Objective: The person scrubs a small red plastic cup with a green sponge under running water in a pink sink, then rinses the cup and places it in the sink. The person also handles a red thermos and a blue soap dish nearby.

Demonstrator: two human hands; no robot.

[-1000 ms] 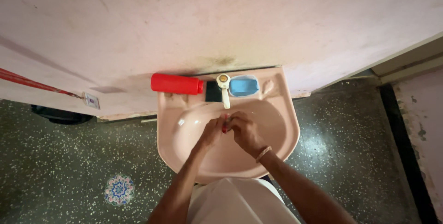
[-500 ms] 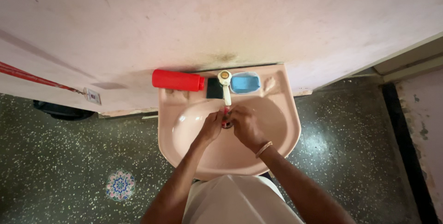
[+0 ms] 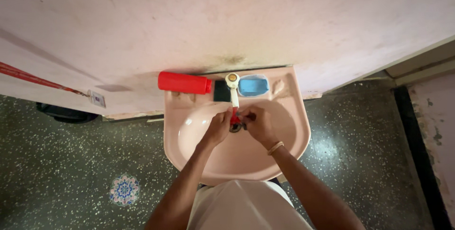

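My left hand [image 3: 217, 128] and my right hand [image 3: 259, 126] meet inside a pink wash basin [image 3: 289, 137], just below the spout of a white tap [image 3: 232, 87]. Between the fingertips of both hands is a small red object [image 3: 234, 117], held over the drain [image 3: 238, 127]. Its shape is mostly hidden by my fingers. A thin bangle sits on my right wrist. Whether water runs from the tap cannot be told.
On the basin's back ledge lie a red bottle [image 3: 184, 82] on its side, a dark block [image 3: 221, 90] and a blue soap dish [image 3: 253, 86]. A pale wall [image 3: 237, 17] rises behind. Speckled dark floor [image 3: 71, 163] surrounds the basin, and a red line [image 3: 33, 78] crosses at left.
Both hands have moved up the bowl from its middle to just under the tap spout, and the small red object now shows between the fingertips.
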